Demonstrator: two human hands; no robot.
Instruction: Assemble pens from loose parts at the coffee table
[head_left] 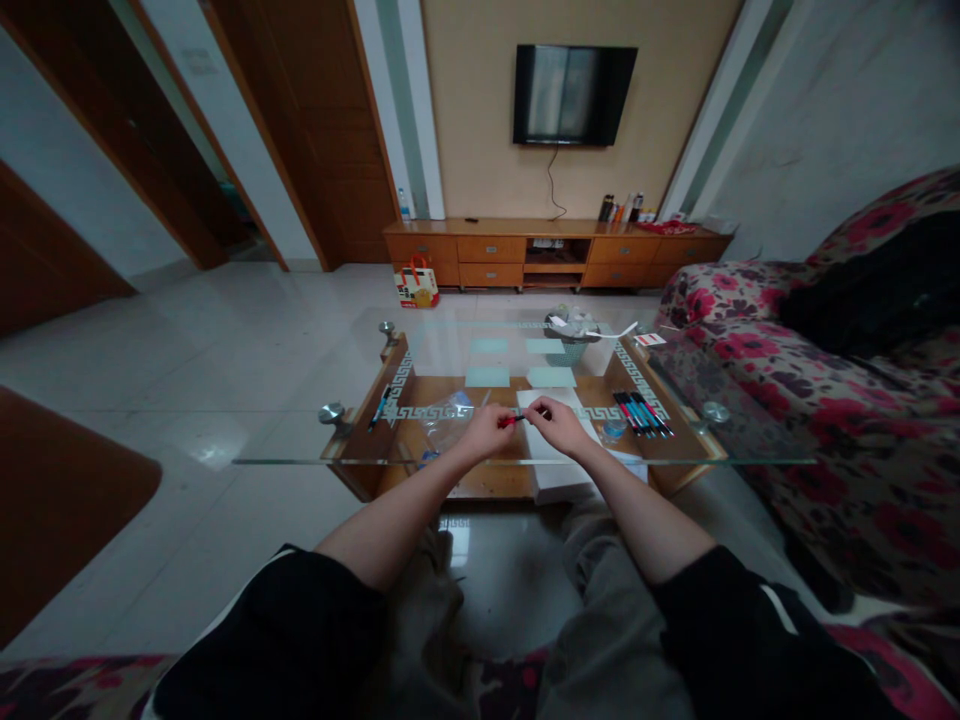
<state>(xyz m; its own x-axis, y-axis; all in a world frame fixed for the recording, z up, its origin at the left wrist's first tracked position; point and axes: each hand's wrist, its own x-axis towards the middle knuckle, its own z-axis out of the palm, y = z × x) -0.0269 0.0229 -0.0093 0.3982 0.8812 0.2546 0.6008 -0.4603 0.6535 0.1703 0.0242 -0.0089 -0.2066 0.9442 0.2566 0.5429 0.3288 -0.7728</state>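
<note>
Above the glass table (300, 445), my left hand (486, 432) is closed around the red part of a red and black pen (513, 420). My right hand (556, 425) pinches at the pen's dark end, so the two hands almost meet over it. The pen lies roughly level, and most of its length is hidden by fingers. To the right of my hands lies a row of several blue, red and black pens (643, 414). A few more pens (381, 408) lie at the table's left side.
Below my right hand is a white box (559, 480), with a clear plastic bag (448, 420) to its left. A basket (568, 345) with crumpled waste stands beyond the table's far edge. A flowered sofa (757, 400) borders the right; a low TV cabinet (491, 250) stands behind.
</note>
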